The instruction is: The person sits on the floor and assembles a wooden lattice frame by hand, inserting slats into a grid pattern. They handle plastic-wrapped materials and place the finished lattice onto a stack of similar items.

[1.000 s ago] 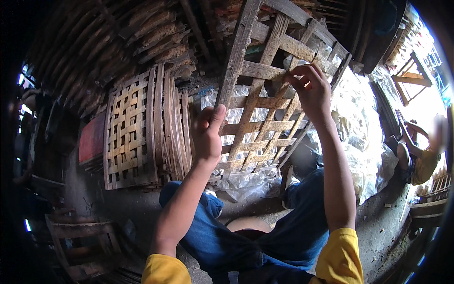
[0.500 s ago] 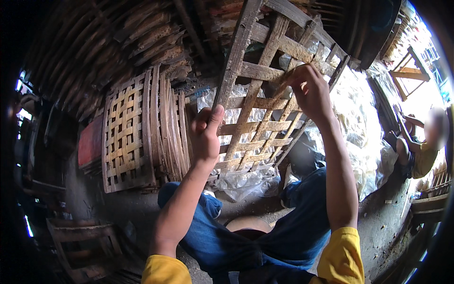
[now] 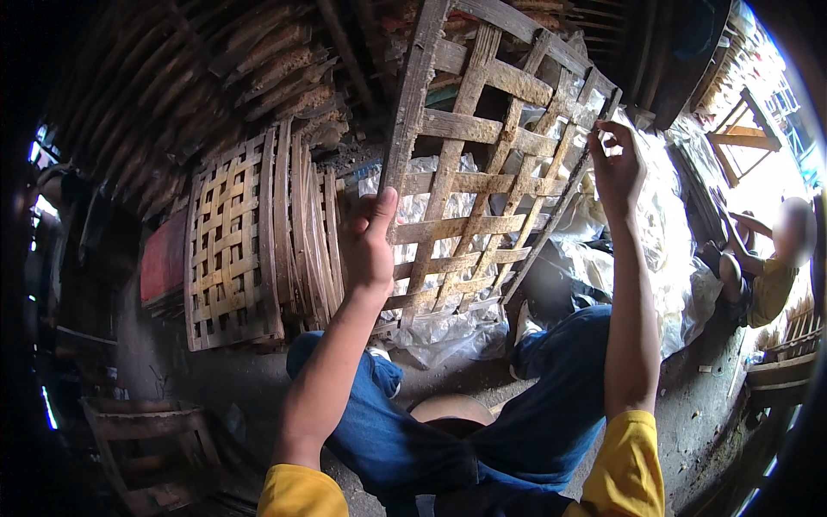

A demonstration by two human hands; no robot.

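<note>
A woven bamboo rack, with flat crossed slats inside a dark wooden frame, stands tilted up before me. My left hand is closed round its left rail, the thumb lying along the near side. At the upper part of the right rail is my right hand, its fingers curled and their tips against the edge. Between the slats are wide square gaps, larger near the top. Crumpled clear plastic sheeting shows through and below the rack.
Several similar racks lean in a stack at the left, beside a red panel. More plastic sheeting is heaped at the right. Another person sits at the far right. A wooden frame piece stands lower left.
My right hand has moved right, from the slats in the upper middle to the right rail. The rack has shifted slightly left, and my left hand still holds its left rail.
</note>
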